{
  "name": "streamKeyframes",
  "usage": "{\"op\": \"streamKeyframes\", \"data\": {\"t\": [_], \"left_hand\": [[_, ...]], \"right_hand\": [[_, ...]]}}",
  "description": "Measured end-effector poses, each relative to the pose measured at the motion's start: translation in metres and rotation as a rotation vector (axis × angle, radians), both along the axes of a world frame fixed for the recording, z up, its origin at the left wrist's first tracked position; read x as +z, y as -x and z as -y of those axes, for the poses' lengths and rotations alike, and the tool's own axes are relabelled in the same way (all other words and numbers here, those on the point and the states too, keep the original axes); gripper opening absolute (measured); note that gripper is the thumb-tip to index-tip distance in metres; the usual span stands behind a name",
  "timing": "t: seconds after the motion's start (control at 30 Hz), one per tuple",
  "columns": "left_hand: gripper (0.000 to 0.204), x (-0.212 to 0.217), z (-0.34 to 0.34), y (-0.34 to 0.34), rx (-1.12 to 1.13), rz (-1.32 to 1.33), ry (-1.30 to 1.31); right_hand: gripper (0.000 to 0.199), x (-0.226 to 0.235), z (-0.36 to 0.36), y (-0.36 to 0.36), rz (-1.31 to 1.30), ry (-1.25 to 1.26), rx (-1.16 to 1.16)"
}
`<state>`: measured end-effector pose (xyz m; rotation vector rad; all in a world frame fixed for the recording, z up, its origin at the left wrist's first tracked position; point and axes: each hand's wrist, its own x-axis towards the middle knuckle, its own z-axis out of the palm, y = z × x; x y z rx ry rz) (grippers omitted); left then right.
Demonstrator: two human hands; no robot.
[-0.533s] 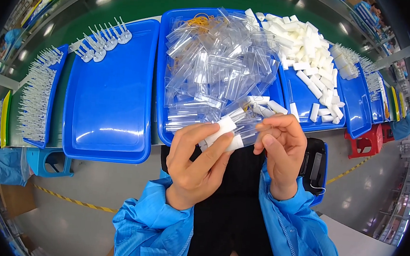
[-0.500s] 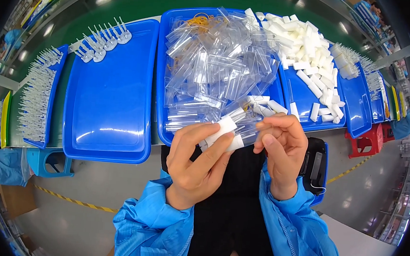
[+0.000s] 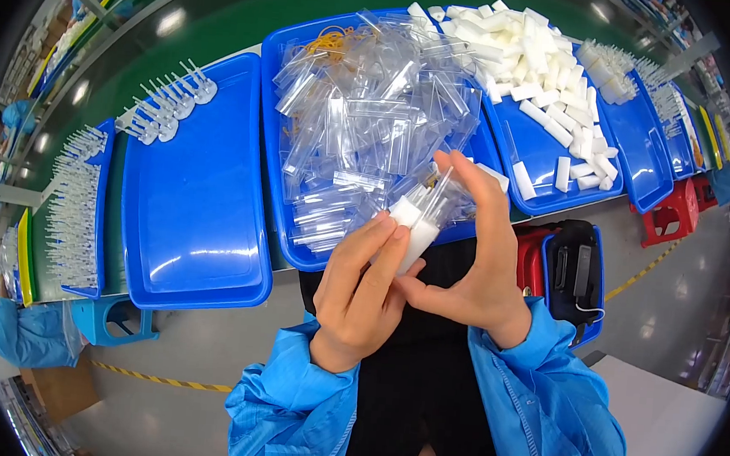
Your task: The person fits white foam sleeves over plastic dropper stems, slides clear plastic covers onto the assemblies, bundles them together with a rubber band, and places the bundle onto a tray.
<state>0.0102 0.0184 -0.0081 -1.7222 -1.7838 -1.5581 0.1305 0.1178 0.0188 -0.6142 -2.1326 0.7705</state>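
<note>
Just in front of the middle tray, my left hand [image 3: 357, 300] is closed around a small bundle of white foam pieces [image 3: 418, 242]. Clear plastic sleeves [image 3: 437, 201] stick up out of the bundle. My right hand [image 3: 484, 267] spans the bundle lengthwise. Its index fingertip lies at the sleeves' upper ends, and its thumb is by the foam's lower end. The remaining right fingers are mostly hidden behind. A heap of clear sleeves [image 3: 374, 117] fills the blue middle tray [image 3: 266, 92], just beyond my hands.
White foam pieces [image 3: 539, 62] are heaped in a blue tray [image 3: 526, 202] on the right. At left, another blue tray [image 3: 199, 215] holds white pieces with thin stems [image 3: 173, 101] at its far end. A black case [image 3: 576, 266] and a red stool [image 3: 670, 218] are lower right.
My right hand has gone from a loose curl beside the sleeves to stretching thumb and index finger along the bundle. The bundle now stands more upright. The whole view has tilted slightly.
</note>
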Motion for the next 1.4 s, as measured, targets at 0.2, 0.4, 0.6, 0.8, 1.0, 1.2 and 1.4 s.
{"op": "streamKeyframes", "data": {"t": [0.2,0.4,0.6,0.8,1.0,1.2,1.4], "left_hand": [[0.053,-0.01,0.002,-0.004,-0.049,0.058,0.013],[0.064,-0.004,0.001,-0.004,-0.004,0.022,-0.068],[0.066,-0.01,0.001,-0.006,0.011,0.098,-0.063],[0.051,0.003,0.006,0.009,-0.004,0.039,-0.011],[0.034,0.002,0.008,0.006,-0.126,0.473,-0.027],[0.026,0.0,0.011,0.007,-0.2,0.595,-0.047],[0.015,-0.003,0.013,0.008,-0.184,0.591,-0.053]], "right_hand": [[0.09,0.002,0.003,-0.001,0.03,0.068,0.0],[0.078,-0.007,0.005,0.004,-0.069,-0.063,0.008],[0.067,-0.012,0.006,0.007,-0.068,-0.29,-0.111],[0.065,-0.003,-0.023,0.006,-0.153,-0.106,-0.017],[0.03,-0.02,-0.101,0.0,0.031,-0.016,-0.395],[0.027,-0.027,-0.113,0.008,0.093,0.01,-0.311],[0.026,-0.039,-0.12,0.016,-0.129,0.228,-0.257]]}}
